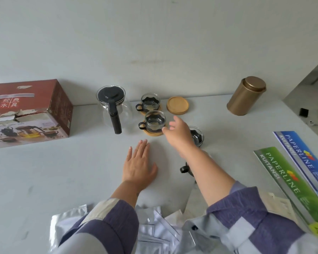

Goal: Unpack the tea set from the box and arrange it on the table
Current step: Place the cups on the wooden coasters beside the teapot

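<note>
Already the red cardboard box (28, 112) lies apart at the left; clear glass teapot (116, 109) and two glass cups (155, 121) stand on bamboo coasters. My right hand (178, 133) reaches open, empty; left hand (139, 164) rests flat. One wooden coaster (177, 105) waits bare.
</note>
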Demonstrator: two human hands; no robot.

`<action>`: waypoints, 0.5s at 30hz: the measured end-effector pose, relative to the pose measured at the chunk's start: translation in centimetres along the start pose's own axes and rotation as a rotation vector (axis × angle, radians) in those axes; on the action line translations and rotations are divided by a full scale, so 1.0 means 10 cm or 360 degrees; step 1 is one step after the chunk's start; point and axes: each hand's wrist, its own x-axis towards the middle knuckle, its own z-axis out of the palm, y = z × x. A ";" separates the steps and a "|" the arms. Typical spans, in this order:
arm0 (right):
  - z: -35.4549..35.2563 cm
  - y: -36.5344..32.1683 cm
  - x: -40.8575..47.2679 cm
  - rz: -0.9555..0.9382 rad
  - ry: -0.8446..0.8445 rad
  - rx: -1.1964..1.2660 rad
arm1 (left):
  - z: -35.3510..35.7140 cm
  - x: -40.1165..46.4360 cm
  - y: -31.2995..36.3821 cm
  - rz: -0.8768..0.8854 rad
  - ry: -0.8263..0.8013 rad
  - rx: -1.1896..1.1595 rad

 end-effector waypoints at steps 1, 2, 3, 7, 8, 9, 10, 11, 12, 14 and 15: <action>-0.13 -0.02 0.09 -0.0043 -0.0002 -0.0035 | 0.02 0.01 0.10 0.0027 -0.0006 0.0000; -0.26 -0.03 0.19 -0.0083 0.0009 -0.0082 | 0.06 0.03 0.19 0.0032 -0.0001 -0.0004; -0.38 -0.02 0.32 -0.0109 0.0027 -0.0128 | 0.09 0.05 0.26 0.0032 0.0004 -0.0010; -0.64 0.16 0.84 -0.0169 0.0013 -0.0388 | 0.28 0.17 0.47 -0.0008 0.0013 -0.0090; -0.64 0.21 0.96 -0.0183 -0.0014 -0.0461 | 0.32 0.19 0.50 -0.0027 0.0030 -0.0102; -0.63 0.27 1.05 -0.0186 -0.0046 -0.0518 | 0.35 0.20 0.51 -0.0039 0.0059 -0.0100; -0.59 0.33 1.17 -0.0179 -0.0080 -0.0560 | 0.39 0.22 0.53 -0.0058 0.0103 -0.0094; -0.56 0.38 1.25 -0.0166 -0.0091 -0.0591 | 0.41 0.22 0.53 -0.0070 0.0146 -0.0091; -0.53 0.43 1.30 -0.0152 -0.0075 -0.0610 | 0.41 0.21 0.53 -0.0067 0.0179 -0.0098; -0.45 0.51 1.45 -0.0131 0.0008 -0.0621 | 0.43 0.23 0.52 -0.0075 0.0201 -0.0106; -0.43 0.53 1.51 -0.0118 0.0057 -0.0623 | 0.43 0.24 0.52 -0.0080 0.0211 -0.0113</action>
